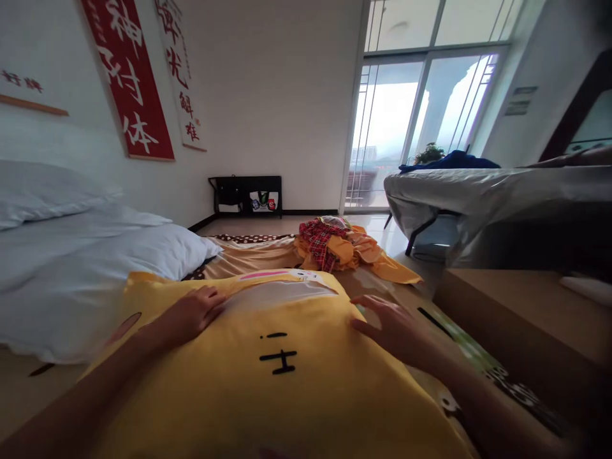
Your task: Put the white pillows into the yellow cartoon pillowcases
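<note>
White walls (287, 83) carry a red calligraphy scroll (153, 127) at the left, above white pillows (138, 255), beside which the left hand (194, 312) rests on a yellow "Hi" pillowcase (229, 395), fingers bent close together, though whether they pinch fabric I cannot tell. That pillowcase lies near centre on a tan sheet (253, 258), with a black rack (262, 183) and heaped orange and plaid cloth (335, 245) beyond. At its right edge, the right hand (387, 322) spreads thumb and fingers, nearer than sliding glass doors (389, 127), a covered table (459, 185) and a cardboard box (516, 312).
</note>
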